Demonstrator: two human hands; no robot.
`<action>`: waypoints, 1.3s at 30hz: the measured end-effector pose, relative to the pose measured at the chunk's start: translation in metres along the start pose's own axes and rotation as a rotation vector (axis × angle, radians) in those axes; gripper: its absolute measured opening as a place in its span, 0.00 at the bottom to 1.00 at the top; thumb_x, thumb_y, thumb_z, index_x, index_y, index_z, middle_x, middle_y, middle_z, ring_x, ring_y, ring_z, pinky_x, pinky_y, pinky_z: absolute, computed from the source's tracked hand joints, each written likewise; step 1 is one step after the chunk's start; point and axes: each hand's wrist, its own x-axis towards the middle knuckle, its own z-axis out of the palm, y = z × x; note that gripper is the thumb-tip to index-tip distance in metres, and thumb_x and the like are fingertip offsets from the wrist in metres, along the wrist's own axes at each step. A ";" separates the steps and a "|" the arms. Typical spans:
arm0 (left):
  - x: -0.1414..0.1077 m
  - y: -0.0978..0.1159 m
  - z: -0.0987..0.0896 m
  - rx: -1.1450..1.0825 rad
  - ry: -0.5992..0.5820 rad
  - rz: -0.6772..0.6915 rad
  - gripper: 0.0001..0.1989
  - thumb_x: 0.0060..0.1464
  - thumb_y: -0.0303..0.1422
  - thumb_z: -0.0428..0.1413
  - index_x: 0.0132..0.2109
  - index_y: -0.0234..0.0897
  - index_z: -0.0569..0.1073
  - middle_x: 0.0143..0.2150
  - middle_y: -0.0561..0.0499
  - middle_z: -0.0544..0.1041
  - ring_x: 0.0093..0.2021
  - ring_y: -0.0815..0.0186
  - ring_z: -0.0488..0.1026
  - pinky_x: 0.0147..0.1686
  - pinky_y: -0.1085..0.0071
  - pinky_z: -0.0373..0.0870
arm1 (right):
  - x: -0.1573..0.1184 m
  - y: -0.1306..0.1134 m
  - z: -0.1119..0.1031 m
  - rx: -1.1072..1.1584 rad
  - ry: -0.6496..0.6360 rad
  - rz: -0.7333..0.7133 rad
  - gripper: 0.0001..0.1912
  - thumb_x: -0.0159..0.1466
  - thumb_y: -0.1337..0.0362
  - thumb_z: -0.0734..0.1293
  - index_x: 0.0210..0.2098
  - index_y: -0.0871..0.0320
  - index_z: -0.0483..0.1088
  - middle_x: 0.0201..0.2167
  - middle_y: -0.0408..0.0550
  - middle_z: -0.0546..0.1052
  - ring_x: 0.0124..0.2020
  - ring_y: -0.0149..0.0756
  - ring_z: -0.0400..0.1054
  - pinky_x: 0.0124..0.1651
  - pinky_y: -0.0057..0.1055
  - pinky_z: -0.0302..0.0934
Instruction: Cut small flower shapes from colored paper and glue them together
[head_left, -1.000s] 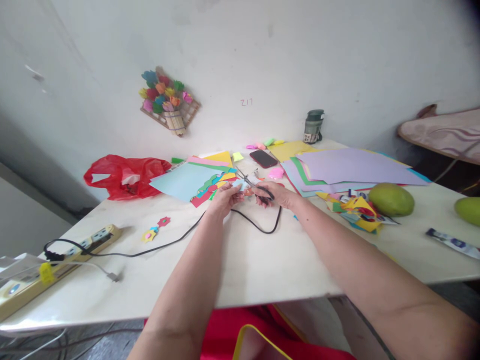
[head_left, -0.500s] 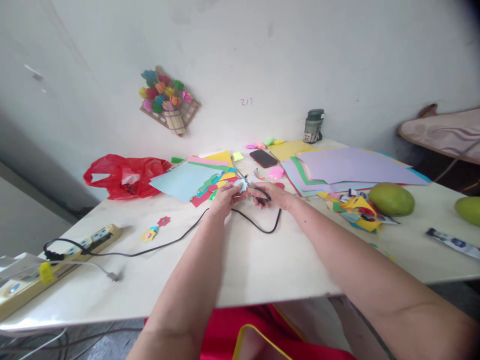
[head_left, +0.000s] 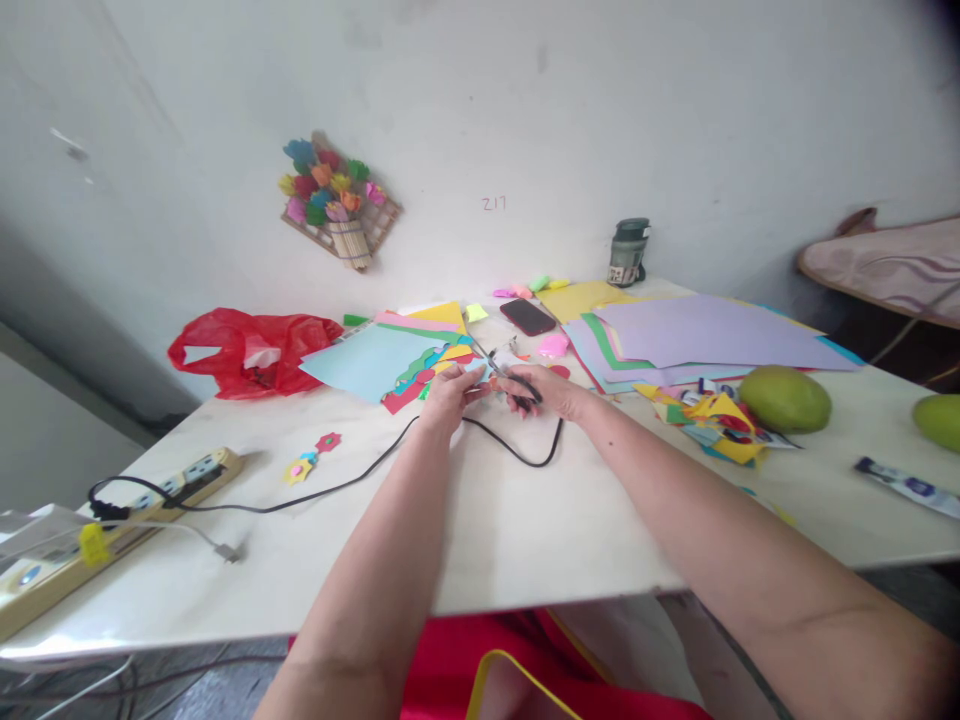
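Observation:
Near the middle of the table, my left hand (head_left: 448, 398) pinches a small light blue piece of paper (head_left: 478, 368). My right hand (head_left: 546, 391) is wrapped round the black handles of a pair of scissors (head_left: 528, 387), whose blades point up and left beside the paper. Whether the blades touch the paper is too small to tell. Just beyond my left hand lie colourful paper cutouts (head_left: 420, 378) and a stack of coloured sheets (head_left: 375, 358). Small paper flowers (head_left: 300, 467) rest on the table to the left.
A black cable (head_left: 337, 485) runs from the power strip (head_left: 180, 485) beneath my hands. A red plastic bag (head_left: 225, 350) sits back left. Behind my right hand are a phone (head_left: 527, 317) and large paper sheets (head_left: 697, 330). Paper scraps (head_left: 720, 425) and a green mango (head_left: 785, 398) lie right.
The light blue paper between my hands has turned slightly and shows less of its face. Both hands stay in nearly the same place.

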 end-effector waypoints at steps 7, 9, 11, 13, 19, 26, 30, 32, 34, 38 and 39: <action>-0.002 0.000 0.005 -0.027 0.047 -0.001 0.21 0.28 0.38 0.70 0.27 0.32 0.71 0.25 0.53 0.73 0.27 0.71 0.73 0.31 0.73 0.71 | 0.002 0.002 0.001 -0.009 0.017 0.022 0.15 0.62 0.55 0.66 0.29 0.60 0.62 0.20 0.42 0.71 0.16 0.24 0.64 0.13 0.19 0.50; -0.001 -0.001 0.006 -0.039 0.050 -0.008 0.21 0.29 0.38 0.70 0.27 0.32 0.70 0.25 0.53 0.74 0.27 0.71 0.73 0.31 0.73 0.71 | 0.002 0.003 0.001 -0.012 0.016 0.022 0.15 0.62 0.55 0.66 0.29 0.60 0.63 0.20 0.42 0.71 0.15 0.24 0.64 0.13 0.19 0.50; -0.001 -0.002 0.006 -0.052 0.054 -0.011 0.20 0.29 0.37 0.70 0.27 0.32 0.71 0.25 0.53 0.74 0.27 0.71 0.73 0.31 0.73 0.71 | 0.003 0.004 0.001 -0.008 0.014 0.021 0.15 0.61 0.55 0.66 0.29 0.60 0.63 0.20 0.42 0.71 0.15 0.24 0.64 0.13 0.19 0.49; -0.001 -0.002 0.006 -0.064 0.062 -0.016 0.19 0.30 0.37 0.70 0.27 0.32 0.71 0.25 0.53 0.74 0.27 0.71 0.73 0.31 0.73 0.71 | 0.004 0.005 0.001 -0.006 0.018 0.022 0.15 0.62 0.55 0.66 0.30 0.60 0.63 0.20 0.41 0.71 0.15 0.24 0.63 0.13 0.19 0.49; -0.001 -0.003 0.009 -0.104 0.077 -0.024 0.18 0.30 0.36 0.70 0.27 0.32 0.72 0.25 0.52 0.74 0.27 0.71 0.73 0.31 0.74 0.71 | 0.006 0.007 0.003 -0.007 0.031 0.008 0.13 0.62 0.56 0.66 0.29 0.60 0.63 0.19 0.40 0.70 0.15 0.24 0.63 0.13 0.20 0.49; -0.001 -0.003 0.009 -0.118 0.080 -0.021 0.17 0.31 0.35 0.69 0.29 0.32 0.72 0.26 0.52 0.75 0.27 0.71 0.73 0.31 0.73 0.72 | 0.006 0.006 0.004 -0.032 0.042 0.022 0.13 0.62 0.57 0.65 0.29 0.60 0.63 0.20 0.41 0.70 0.15 0.24 0.63 0.12 0.19 0.49; -0.001 -0.003 0.010 -0.121 0.083 -0.025 0.17 0.32 0.34 0.69 0.29 0.33 0.72 0.27 0.52 0.75 0.27 0.71 0.73 0.32 0.73 0.72 | 0.007 0.007 0.004 -0.025 0.046 0.015 0.13 0.62 0.56 0.65 0.29 0.60 0.63 0.20 0.41 0.70 0.15 0.24 0.63 0.12 0.19 0.49; -0.002 -0.003 0.011 -0.118 0.087 -0.027 0.17 0.32 0.34 0.69 0.29 0.33 0.72 0.28 0.52 0.76 0.28 0.71 0.73 0.32 0.73 0.72 | 0.007 0.008 0.005 -0.022 0.051 0.009 0.13 0.62 0.56 0.65 0.29 0.60 0.63 0.20 0.41 0.70 0.15 0.24 0.63 0.12 0.19 0.49; -0.002 -0.002 0.011 -0.117 0.087 -0.028 0.17 0.32 0.34 0.69 0.29 0.33 0.72 0.29 0.52 0.76 0.28 0.71 0.73 0.32 0.73 0.72 | 0.008 0.008 0.005 -0.021 0.055 0.000 0.14 0.62 0.56 0.65 0.29 0.60 0.63 0.19 0.40 0.70 0.14 0.24 0.63 0.12 0.19 0.49; -0.002 -0.003 0.012 -0.116 0.091 -0.029 0.17 0.31 0.34 0.69 0.29 0.33 0.72 0.28 0.51 0.76 0.28 0.70 0.73 0.32 0.73 0.71 | 0.009 0.010 0.006 -0.004 0.061 -0.006 0.13 0.62 0.56 0.65 0.30 0.60 0.63 0.19 0.40 0.70 0.14 0.24 0.63 0.12 0.19 0.49; -0.002 -0.003 0.012 -0.115 0.091 -0.028 0.17 0.31 0.35 0.69 0.29 0.33 0.72 0.28 0.51 0.76 0.28 0.70 0.73 0.32 0.73 0.71 | 0.009 0.010 0.006 -0.005 0.063 -0.005 0.13 0.62 0.56 0.65 0.30 0.60 0.63 0.19 0.40 0.70 0.14 0.24 0.62 0.12 0.19 0.49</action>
